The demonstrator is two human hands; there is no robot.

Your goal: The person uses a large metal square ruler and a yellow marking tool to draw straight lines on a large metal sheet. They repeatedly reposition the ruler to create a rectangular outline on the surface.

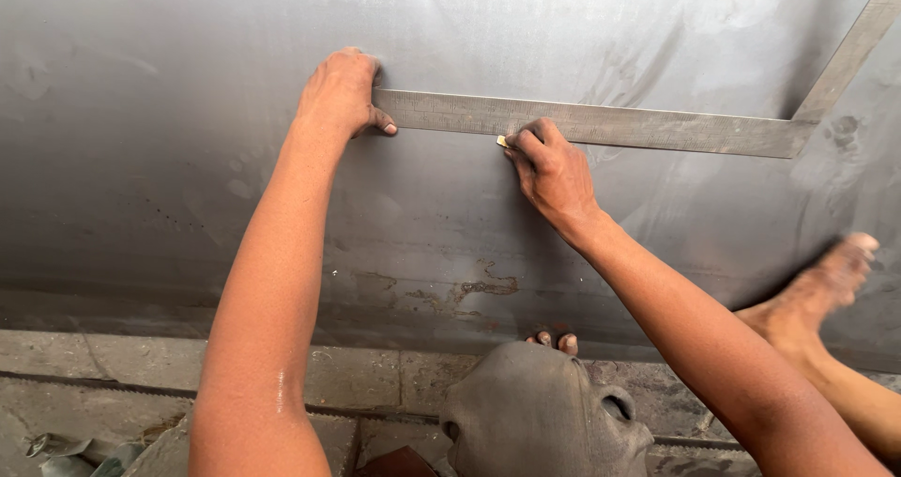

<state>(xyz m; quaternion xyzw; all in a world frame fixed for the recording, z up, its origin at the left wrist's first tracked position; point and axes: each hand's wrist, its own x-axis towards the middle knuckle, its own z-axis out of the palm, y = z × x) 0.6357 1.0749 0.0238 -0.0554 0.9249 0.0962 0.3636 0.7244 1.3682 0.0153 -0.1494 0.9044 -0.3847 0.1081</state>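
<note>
A large grey metal sheet (188, 158) fills most of the view. On it lies a steel L-shaped square (657, 128), its long arm running left to right and its short arm rising at the upper right. My left hand (343, 92) presses down on the left end of the square. My right hand (549, 172) pinches a small pale marker (502, 141), its tip touching the sheet at the lower edge of the square's long arm.
My bent knee in worn grey cloth (540, 411) sits at the bottom, toes (554, 341) touching the sheet's near edge. A bare foot (826, 289) rests on the sheet at the right. Stone paving (94, 364) lies below the sheet.
</note>
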